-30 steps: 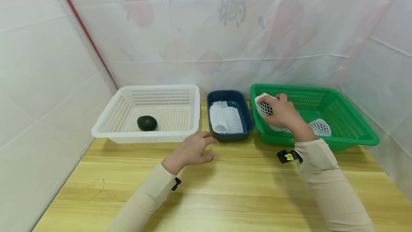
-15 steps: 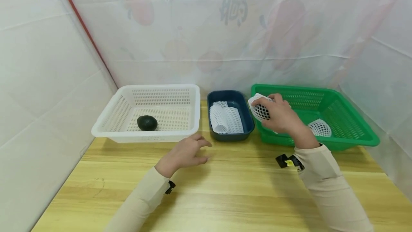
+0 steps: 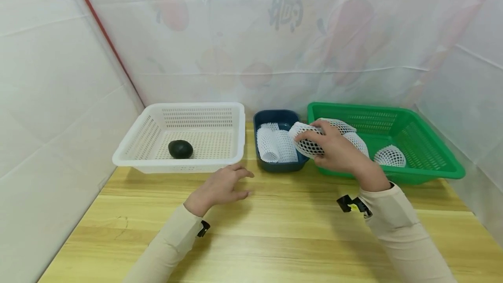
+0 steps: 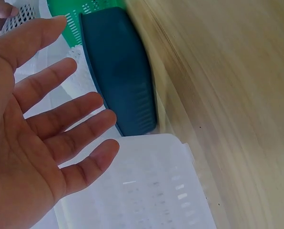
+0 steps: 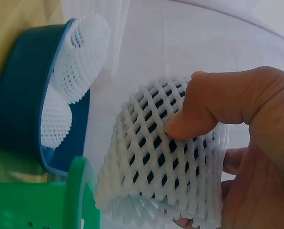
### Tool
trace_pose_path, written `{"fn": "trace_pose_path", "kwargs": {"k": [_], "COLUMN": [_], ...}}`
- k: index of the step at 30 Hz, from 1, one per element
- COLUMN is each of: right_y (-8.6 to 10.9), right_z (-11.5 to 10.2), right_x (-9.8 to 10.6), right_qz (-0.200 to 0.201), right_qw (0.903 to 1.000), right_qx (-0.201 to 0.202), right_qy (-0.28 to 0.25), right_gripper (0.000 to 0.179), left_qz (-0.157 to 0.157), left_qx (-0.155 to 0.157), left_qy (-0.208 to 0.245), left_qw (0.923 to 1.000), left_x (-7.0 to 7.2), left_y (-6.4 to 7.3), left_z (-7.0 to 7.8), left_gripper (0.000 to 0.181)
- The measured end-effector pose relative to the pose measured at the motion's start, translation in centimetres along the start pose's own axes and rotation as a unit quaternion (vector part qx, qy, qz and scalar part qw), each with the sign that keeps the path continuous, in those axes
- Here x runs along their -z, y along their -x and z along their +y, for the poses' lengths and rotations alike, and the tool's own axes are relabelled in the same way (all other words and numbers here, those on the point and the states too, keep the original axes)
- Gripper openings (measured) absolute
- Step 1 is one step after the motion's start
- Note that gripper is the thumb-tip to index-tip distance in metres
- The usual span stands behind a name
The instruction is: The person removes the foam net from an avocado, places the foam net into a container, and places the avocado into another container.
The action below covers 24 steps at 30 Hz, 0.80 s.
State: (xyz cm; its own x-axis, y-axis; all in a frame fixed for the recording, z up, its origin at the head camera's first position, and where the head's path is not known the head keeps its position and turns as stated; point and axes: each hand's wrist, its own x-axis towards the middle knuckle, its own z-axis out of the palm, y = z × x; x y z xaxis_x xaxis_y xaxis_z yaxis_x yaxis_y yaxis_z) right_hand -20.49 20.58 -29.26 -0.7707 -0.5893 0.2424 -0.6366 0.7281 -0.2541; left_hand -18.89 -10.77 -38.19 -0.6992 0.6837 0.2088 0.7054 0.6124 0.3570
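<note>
Toward the worktop's far left edge, the white basket holds one dark fruit. Your left hand hovers before it, fingers spread and empty — bring it in to steady things. Your right hand grips the netted fruit over the gap between blue tray and green basket; peel the foam gently, don't squeeze.
</note>
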Motion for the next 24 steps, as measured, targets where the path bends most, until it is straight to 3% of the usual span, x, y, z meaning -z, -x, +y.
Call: {"fn": "trace_pose_path", "kwargs": {"k": [11, 16, 24], "right_y": [0.2, 0.2, 0.3], "right_z": [-1.2, -1.3, -1.6], "right_x": [-2.0, -3.2, -4.9], "right_qz": [-0.046, -0.045, -0.036], "right_qw": [0.9988, 0.9988, 0.9975], "right_qx": [-0.001, 0.015, 0.06], "right_qy": [-0.013, -0.016, -0.004], "right_gripper": [0.059, 0.061, 0.061], "left_qz": [-0.012, -0.019, -0.003], "left_qx": [0.017, 0.026, 0.028], "left_qy": [0.0, 0.001, -0.002], "left_qw": [0.9998, 0.9995, 0.9996], "left_x": [0.0, 0.1, 0.4], "left_y": [0.9, 1.1, 1.6], "left_z": [-0.6, -0.9, -1.2], "left_gripper": [0.036, 0.038, 0.039]}}
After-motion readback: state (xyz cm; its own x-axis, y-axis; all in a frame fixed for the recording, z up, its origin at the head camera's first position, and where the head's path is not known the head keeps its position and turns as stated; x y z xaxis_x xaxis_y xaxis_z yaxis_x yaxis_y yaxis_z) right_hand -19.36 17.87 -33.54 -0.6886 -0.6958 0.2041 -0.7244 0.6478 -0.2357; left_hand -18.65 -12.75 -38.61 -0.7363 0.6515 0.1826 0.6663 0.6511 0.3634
